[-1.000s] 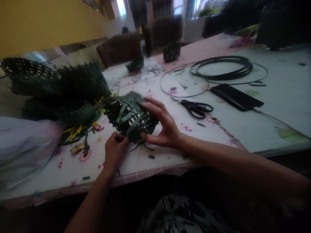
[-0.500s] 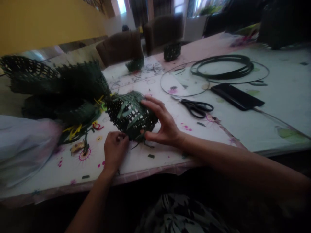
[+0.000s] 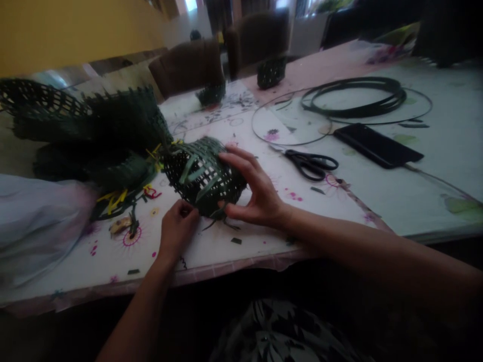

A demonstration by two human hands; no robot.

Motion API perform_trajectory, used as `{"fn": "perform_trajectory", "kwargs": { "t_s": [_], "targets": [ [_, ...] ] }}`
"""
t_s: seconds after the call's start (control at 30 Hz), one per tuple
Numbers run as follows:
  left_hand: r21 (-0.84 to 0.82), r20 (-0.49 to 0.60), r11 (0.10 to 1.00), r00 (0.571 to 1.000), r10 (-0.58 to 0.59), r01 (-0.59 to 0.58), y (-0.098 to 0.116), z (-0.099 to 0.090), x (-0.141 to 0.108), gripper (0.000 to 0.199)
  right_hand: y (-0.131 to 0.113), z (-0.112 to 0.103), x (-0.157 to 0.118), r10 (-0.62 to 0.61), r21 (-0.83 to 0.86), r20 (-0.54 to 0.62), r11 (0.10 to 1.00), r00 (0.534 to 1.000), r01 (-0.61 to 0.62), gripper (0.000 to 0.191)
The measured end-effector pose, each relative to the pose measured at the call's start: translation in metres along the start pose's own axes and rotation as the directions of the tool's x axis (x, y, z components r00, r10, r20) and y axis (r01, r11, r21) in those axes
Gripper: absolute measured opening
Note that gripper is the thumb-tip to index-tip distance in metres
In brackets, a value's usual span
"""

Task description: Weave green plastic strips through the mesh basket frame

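Observation:
A small dark green woven basket (image 3: 206, 173) lies tilted on the table, its lattice showing and loose strip ends sticking out. My right hand (image 3: 256, 188) grips its right side, fingers over the top and thumb at the lower edge. Against the lower left of the basket, my left hand (image 3: 179, 223) is closed with its fingertips pinched together. Whatever those fingertips hold is too dark and small to make out. Thin strip ends hang from the basket's bottom between the two hands.
Black-handled scissors (image 3: 309, 163), a phone (image 3: 377, 145) on a cable and a coil of green strip (image 3: 354, 113) lie to the right. Several woven baskets (image 3: 124, 118) are piled at left, beside a whitish plastic bag (image 3: 41, 226). A small basket (image 3: 271, 73) stands farther back.
The view has shifted slightly, so the scissors, phone and coil appear farther right. Both hands keep nearly the same places at the basket, and the right hand's grip looks unchanged.

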State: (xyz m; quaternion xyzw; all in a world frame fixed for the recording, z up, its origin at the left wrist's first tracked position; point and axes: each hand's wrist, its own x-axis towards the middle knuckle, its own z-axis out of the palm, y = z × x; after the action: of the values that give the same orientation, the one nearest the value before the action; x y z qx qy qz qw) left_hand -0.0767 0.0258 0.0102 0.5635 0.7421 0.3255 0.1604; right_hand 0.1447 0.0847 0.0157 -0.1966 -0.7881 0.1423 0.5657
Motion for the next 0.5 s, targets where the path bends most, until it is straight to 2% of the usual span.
{"fn": "perform_trajectory", "kwargs": {
  "t_s": [0.2, 0.3, 0.37, 0.5],
  "targets": [
    [0.075, -0.097, 0.983, 0.980, 0.172, -0.165, -0.0032, 0.0016, -0.0036, 0.011, -0.0001, -0.0006, -0.0002, -0.024, -0.018, 0.007, 1.000, 1.000, 0.024, 0.082],
    [0.161, -0.106, 0.964, 0.968, 0.229, -0.211, -0.0039, 0.0002, -0.0025, 0.011, -0.0004, -0.0007, -0.0004, -0.045, -0.025, 0.004, 0.999, 0.999, 0.045, 0.081],
    [0.185, -0.069, 0.962, 0.974, 0.217, -0.202, -0.0031, -0.0014, -0.0007, 0.011, -0.0002, -0.0007, -0.0003, -0.048, -0.030, 0.007, 0.998, 0.999, 0.048, 0.081],
    [0.155, 0.012, 0.982, 0.994, 0.105, -0.105, -0.0001, -0.0038, 0.0040, 0.012, -0.0003, -0.0007, 0.0005, -0.062, -0.031, 0.007, 0.998, 0.998, 0.063, 0.082]
  ]
}}
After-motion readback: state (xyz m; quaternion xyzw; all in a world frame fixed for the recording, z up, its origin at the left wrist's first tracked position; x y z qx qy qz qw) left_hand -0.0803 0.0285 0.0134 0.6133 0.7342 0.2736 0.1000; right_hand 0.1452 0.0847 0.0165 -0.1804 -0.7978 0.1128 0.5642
